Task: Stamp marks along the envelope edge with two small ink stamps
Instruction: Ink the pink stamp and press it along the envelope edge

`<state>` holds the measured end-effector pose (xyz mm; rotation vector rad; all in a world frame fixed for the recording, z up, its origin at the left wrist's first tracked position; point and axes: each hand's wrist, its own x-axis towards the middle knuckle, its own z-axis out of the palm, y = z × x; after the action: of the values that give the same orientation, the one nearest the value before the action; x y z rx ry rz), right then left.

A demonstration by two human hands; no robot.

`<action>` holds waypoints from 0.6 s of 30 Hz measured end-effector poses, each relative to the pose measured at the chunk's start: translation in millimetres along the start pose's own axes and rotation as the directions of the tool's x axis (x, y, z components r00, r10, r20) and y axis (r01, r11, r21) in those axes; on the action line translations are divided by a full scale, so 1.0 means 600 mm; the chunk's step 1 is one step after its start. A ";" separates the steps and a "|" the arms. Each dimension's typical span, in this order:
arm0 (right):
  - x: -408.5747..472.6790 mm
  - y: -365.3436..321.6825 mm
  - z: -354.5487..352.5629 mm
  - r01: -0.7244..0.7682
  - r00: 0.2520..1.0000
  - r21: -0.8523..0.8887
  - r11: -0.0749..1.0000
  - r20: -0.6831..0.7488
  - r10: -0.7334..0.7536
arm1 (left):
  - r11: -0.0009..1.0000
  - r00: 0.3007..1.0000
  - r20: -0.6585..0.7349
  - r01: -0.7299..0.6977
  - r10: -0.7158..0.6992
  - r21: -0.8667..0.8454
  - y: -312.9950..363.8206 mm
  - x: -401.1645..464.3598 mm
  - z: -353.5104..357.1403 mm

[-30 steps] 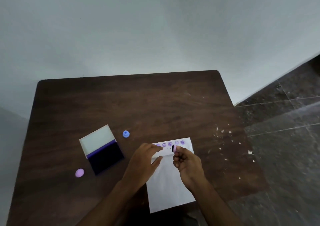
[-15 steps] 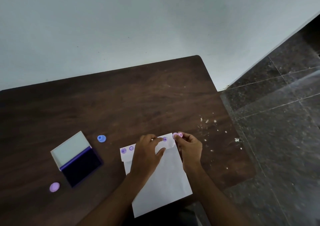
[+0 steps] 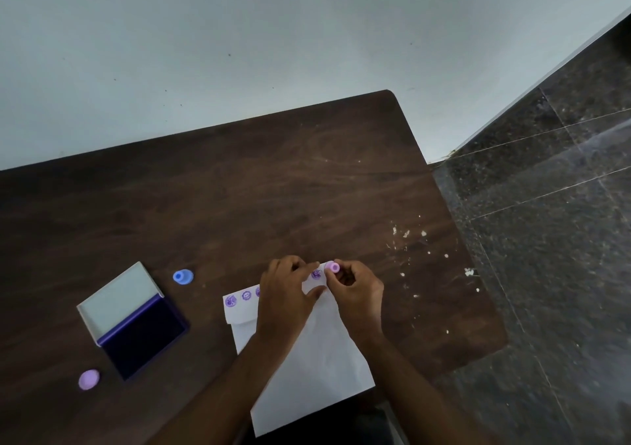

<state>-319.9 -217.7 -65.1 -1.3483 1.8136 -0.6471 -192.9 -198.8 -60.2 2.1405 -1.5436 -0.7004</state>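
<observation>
Dark wooden counter (image 3: 239,205): your right hand (image 3: 355,291) pinches the pink stamp (image 3: 332,267) at the envelope (image 3: 307,359) far edge; left hand (image 3: 286,294) fingers press flat, empty. Flimsy paper, so pin it near the mark.

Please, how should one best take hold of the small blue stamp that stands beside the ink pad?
Probably from above: pinch the narrow upper neck of the blue stamp between thumb and forefinger. It appears to stand upright on its wider base, apart from the ink pad, with bare table around it, so the fingers have room on every side.
</observation>
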 end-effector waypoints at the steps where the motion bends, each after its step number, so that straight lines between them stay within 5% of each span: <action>1: 0.001 0.000 0.001 0.016 1.000 -0.007 1.000 0.003 -0.016 | 1.000 1.000 -0.005 0.002 -0.002 0.000 -0.001 0.001 0.001; 18: 0.005 0.009 0.013 0.060 0.998 -0.054 0.997 -0.013 -0.061 | 1.000 1.000 -0.011 -0.016 0.017 0.013 -0.009 0.011 0.007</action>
<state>-316.8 -218.7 -74.4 -1.4422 1.8188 -0.6459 -189.5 -203.7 -67.7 2.1352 -1.5625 -0.6738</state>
